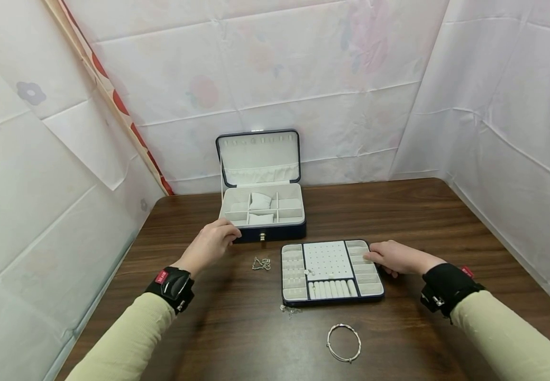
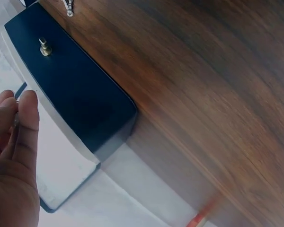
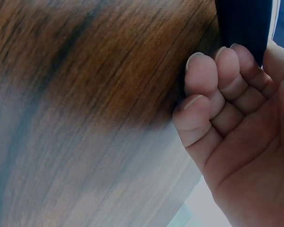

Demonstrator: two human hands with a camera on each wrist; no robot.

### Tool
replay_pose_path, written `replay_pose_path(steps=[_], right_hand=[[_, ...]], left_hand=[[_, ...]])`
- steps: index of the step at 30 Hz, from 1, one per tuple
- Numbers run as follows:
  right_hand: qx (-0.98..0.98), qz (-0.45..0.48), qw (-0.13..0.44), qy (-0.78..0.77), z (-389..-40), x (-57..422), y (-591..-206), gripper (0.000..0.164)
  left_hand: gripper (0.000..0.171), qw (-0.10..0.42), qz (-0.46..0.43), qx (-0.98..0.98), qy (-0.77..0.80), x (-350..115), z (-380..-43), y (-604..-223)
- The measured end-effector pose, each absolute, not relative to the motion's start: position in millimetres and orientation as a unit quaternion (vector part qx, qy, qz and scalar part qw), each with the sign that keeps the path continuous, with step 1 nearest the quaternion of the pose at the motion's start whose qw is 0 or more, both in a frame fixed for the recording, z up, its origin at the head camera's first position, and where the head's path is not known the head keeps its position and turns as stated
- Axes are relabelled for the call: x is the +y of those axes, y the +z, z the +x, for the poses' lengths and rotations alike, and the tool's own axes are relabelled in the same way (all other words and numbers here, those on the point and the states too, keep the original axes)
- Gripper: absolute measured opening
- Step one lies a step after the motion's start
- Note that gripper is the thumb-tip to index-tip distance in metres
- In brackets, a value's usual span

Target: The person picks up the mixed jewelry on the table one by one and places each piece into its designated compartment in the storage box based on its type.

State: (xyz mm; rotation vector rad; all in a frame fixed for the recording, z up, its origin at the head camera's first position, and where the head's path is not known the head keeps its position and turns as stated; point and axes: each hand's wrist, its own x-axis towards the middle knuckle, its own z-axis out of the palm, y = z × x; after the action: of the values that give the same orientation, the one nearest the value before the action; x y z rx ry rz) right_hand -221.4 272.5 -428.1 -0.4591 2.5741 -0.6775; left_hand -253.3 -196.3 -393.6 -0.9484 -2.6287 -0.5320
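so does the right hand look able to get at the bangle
Probably yes: the bangle lies uncovered on the table, though the right hand would likely have to let go of the tray first.

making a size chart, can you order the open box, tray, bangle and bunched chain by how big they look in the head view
Largest to smallest:
1. Open box, lid included
2. Tray, wider but shorter
3. Bangle, by its outline
4. Bunched chain

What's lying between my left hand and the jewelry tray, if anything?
A silver-toned chain lies on the table between your left hand and the jewelry tray, in front of the open box. In the head view, nothing else shows between them.
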Motion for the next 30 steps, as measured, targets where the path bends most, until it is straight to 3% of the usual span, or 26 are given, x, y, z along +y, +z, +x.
replay_pose_path(steps=[11,30], right_hand=[[0.930,-0.168,0.217,-0.245,-222,273,-429,0.029],[0.929,-0.168,0.218,-0.246,-221,273,-428,0.029]], left_hand=[[0.012,0.156,-0.358,-0.898,-0.205,-183,-248,-391],[0.010,0.125,-0.390,-0.881,-0.236,-157,-238,-391]])
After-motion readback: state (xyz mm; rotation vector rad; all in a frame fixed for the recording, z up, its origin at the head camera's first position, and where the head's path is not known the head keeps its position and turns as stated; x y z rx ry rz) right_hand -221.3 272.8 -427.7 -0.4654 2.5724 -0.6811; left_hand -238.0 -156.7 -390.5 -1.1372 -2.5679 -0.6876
